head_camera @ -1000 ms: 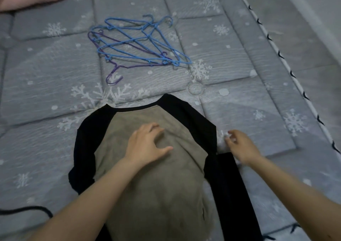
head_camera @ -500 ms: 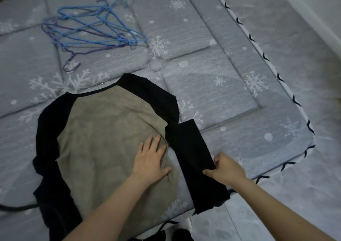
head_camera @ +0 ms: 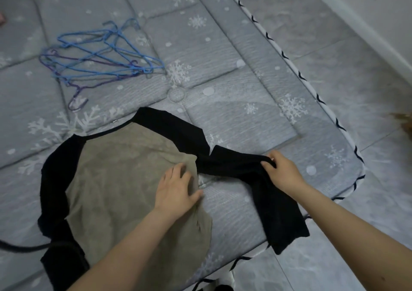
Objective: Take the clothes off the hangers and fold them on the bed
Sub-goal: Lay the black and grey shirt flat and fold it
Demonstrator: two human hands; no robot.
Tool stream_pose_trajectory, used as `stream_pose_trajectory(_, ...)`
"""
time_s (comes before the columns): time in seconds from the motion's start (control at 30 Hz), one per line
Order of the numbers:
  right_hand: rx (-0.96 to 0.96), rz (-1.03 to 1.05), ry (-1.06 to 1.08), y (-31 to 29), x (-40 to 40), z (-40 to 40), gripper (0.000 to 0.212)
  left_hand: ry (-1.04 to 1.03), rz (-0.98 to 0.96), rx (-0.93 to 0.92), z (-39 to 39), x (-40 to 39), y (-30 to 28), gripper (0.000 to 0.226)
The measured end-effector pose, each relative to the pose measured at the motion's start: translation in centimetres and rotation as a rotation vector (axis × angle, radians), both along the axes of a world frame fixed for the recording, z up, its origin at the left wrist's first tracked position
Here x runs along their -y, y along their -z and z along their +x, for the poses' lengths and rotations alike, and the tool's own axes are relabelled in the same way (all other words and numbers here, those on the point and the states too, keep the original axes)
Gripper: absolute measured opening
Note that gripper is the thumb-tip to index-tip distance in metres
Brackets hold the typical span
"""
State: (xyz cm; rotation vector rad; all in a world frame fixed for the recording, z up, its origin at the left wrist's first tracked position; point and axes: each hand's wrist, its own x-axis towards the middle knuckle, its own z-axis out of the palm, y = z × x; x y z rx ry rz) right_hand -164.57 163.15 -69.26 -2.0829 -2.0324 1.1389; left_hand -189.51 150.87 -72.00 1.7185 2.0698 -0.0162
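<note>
— Right, head view first: where, the shirt (head_camera: 124, 192)?

— Spread flat near the bed's (head_camera: 223, 72) front right corner, tan body up, black raglan sleeves either side. Collar towards the far end, hem towards the near edge and partly out of frame, so long axis running away from the camera. Right sleeve (head_camera: 256, 179) stretched sideways across the mattress, cuff end drooping over the near edge above the floor (head_camera: 356, 72).

— And the hands?

— Left hand (head_camera: 176, 190) laid flat on the tan panel by the right armpit seam, fingers straight and slightly spread, pressing, gripping nothing. Right hand (head_camera: 281, 170) curled round the sleeve about midway, thumb and fingers pinching a fold of black cloth and lifting it slightly off the mattress.

— Handling, by the look of it?

— Probably light, soft knit, limp; sags wherever unsupported. No stiffness to hold a crease unaided, so likely needs smoothing after each fold. Not fragile, not slippery on the quilted cover. Best taken at seams and edges: shoulder, cuff, hem corners. A mid-sleeve pinch bunches the cloth, as seen.

— Anything else in view?

— Blue and purple wire hangers (head_camera: 100, 61) heaped bare, well apart, farther up the bed. Dark cord (head_camera: 22, 248) at the left edge, meeting the shirt's left sleeve. No other view given.
</note>
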Motion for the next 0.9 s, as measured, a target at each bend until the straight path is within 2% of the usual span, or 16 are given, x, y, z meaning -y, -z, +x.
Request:
stream_pose_trajectory(0.1, 0.141, 0.145, -0.037, -2.1, -3.1, -0.9, 0.014, 0.002, 0.014, 0.010, -1.5, -2.2, -0.8, 0.054)
stream_pose_trajectory(0.2, 0.204, 0.296, 0.024, -3.3, -6.6, -1.6, 0.018, 0.009, -0.022, 0.008, -3.2, -4.0, -1.0, 0.057)
stream_pose_trajectory(0.3, 0.334, 0.311, -0.049, -3.1, -8.1, -2.6, 0.035, 0.010, -0.028, 0.017, -4.7, -4.6, -0.9, 0.057)
stream_pose_trajectory(0.4, 0.308, 0.324, -0.149, -2.0, -6.6, -4.6, 0.046, -0.005, -0.021, 0.025, -6.0, -3.9, -0.4, 0.052)
stream_pose_trajectory(0.47, 0.218, 0.332, -0.252, -1.0, -4.5, -5.8, 0.039, -0.007, -0.009, 0.002, -6.6, -2.8, 0.0, 0.048)
stream_pose_trajectory(0.6, 0.068, 0.148, -0.523, 0.9, 1.1, -8.4, 0.014, -0.071, -0.013, -0.009, -7.7, 0.7, 0.5, 0.041)
stream_pose_trajectory(0.77, 0.083, -0.006, -0.883, 2.3, 6.2, -8.8, 0.016, -0.244, -0.043, 0.005, -7.8, 7.0, 0.4, 0.032)
stream_pose_trajectory(0.9, 0.114, 0.079, -1.155, 3.1, 9.4, -7.7, 0.028, -0.470, -0.040, 0.125, -7.1, 13.6, 0.7, 0.021)
